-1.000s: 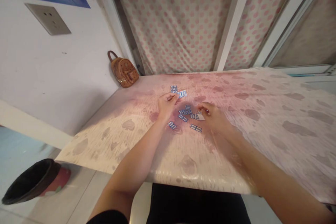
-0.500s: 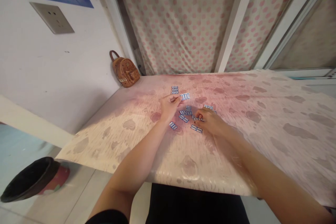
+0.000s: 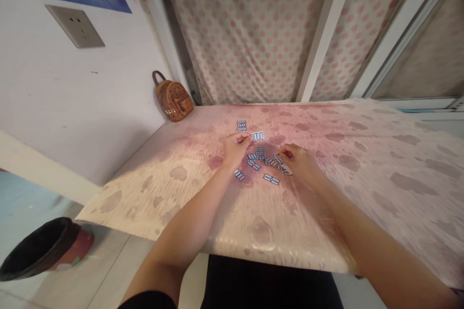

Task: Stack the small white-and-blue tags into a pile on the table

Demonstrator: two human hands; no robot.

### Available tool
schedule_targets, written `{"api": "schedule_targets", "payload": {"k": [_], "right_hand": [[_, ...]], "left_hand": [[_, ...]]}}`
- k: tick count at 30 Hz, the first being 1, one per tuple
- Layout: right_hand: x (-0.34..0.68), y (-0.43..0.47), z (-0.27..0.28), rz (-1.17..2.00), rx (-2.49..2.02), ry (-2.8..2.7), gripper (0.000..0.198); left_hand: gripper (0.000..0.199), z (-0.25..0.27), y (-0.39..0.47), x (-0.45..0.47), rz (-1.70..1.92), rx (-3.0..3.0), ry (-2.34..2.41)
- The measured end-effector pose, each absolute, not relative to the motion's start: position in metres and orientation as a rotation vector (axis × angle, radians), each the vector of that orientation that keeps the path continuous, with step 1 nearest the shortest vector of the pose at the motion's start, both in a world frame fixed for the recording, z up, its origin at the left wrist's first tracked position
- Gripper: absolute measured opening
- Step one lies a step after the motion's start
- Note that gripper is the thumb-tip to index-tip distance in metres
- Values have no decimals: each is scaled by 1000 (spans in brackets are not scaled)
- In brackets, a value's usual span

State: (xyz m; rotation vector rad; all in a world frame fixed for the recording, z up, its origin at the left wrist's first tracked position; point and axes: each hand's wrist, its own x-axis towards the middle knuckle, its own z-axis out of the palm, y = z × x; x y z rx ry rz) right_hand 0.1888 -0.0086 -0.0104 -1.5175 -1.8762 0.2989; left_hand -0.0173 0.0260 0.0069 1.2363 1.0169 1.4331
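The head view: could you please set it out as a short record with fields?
Left hand: pinching a white rectangular card with blue-outlined boxes
Right hand: at a small blue-and-white rectangular card; grip unclear
Loose items: several small flat blue-and-white pieces, between the hands and nearer the person
Beyond left hand: blue-and-white gridded piece
Background left: small shiny brown backpack

A blue-bordered white label [image 3: 257, 136] is pinched in the left hand [image 3: 236, 148], similar labels [image 3: 271, 179] scattered nearby, some overlapping.

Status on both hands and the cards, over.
Left hand pinching blue-and-white card. Right hand at more cards, grip unclear. Loose cards lie nearby. Brown backpack stands apart from both hands.
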Motion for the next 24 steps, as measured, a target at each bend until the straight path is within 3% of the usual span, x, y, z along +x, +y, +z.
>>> {"api": "schedule_targets", "payload": {"k": [9, 15, 24], "right_hand": [[180, -6, -29, 308, -1552, -2012, 4], [176, -7, -28, 289, -1535, -2073, 15], [172, -10, -28, 286, -1551, -2079, 15]], "left_hand": [[14, 5, 27, -15, 1419, 1206, 1009], [12, 6, 26, -14, 1421, 1203, 1014], [10, 7, 24, -14, 1412, 1215, 1026]]}}
